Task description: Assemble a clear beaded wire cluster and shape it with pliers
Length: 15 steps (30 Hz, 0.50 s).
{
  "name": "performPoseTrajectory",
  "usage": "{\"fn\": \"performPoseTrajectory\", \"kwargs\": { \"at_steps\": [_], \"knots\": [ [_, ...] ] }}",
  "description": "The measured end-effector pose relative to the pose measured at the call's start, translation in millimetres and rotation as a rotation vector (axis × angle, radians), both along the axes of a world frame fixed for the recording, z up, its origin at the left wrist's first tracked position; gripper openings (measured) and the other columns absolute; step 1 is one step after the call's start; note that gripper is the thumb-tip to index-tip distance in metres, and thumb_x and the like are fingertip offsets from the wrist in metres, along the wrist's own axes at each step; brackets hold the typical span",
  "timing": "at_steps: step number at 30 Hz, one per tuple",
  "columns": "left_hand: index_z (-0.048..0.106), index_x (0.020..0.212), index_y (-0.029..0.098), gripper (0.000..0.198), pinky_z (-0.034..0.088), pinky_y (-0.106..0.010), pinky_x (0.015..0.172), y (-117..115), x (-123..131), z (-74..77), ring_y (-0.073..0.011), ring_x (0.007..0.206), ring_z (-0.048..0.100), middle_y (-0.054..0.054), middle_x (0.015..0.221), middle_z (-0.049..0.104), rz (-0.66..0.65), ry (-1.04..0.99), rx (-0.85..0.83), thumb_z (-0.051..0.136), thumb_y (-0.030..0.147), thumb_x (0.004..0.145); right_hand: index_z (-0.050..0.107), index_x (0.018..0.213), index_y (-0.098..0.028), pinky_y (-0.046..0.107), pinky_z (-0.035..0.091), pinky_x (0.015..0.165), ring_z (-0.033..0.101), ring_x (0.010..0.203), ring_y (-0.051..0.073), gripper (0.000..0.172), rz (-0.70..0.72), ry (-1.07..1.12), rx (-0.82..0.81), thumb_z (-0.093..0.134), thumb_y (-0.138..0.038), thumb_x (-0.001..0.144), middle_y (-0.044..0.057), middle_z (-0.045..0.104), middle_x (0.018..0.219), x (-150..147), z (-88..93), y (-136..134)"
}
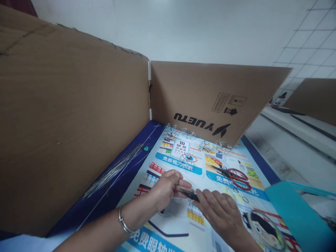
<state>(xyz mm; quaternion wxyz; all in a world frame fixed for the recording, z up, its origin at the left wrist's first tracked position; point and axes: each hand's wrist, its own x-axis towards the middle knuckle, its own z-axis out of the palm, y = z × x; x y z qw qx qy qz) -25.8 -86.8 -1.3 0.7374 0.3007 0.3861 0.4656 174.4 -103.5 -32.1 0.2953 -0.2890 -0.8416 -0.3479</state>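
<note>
My right hand [220,211] is wrapped round dark pliers [190,194], their narrow tip pointing left. The tip reaches the fingers of my left hand [170,187], which wears a silver bangle on the wrist. Thumb and fingers of the left hand are drawn together by the tip; what they pinch is too small to make out. Both hands are over a printed poster [178,218]. Right of them lie scissors [237,178] with red handles, blades pointing left. A clear ring-shaped roll [266,231] rests near my right wrist.
A bundle of thin straight wires [119,168] lies on the dark blue strip at left, near a small green piece [146,148]. Cardboard walls [78,122] stand at left and back. Bent wire pieces [183,131] line the back wall. A teal box [296,213] sits at right.
</note>
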Motion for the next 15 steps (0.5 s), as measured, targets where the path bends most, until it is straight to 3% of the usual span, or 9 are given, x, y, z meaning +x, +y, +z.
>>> {"fn": "performPoseTrajectory", "kwargs": {
  "at_steps": [7,15],
  "knots": [
    [0.049,0.079,0.016,0.021,0.05,-0.028,0.057,-2.0,2.0,0.4,-0.0208,0.069,0.068,-0.009,0.076,0.07,-0.012,-0.011,-0.006,0.055,0.036,0.08,0.064,0.105,-0.021,0.037,0.038,0.075,0.058,0.081,0.019,0.024,-0.003,-0.123,0.019,0.064,-0.028,0.082,0.003,0.069,0.09,2.1,8.0,-0.5],
    [0.048,0.079,0.017,0.018,0.049,-0.025,0.054,-0.4,2.0,-1.9,-0.0206,0.069,0.069,-0.009,0.075,0.071,-0.027,-0.005,-0.011,0.052,0.034,0.082,0.063,0.107,-0.017,0.039,0.038,0.074,0.057,0.081,0.022,0.027,0.026,-0.111,-0.024,0.064,-0.025,0.081,0.006,0.069,0.088,1.3,7.6,-1.1]
  ]
}}
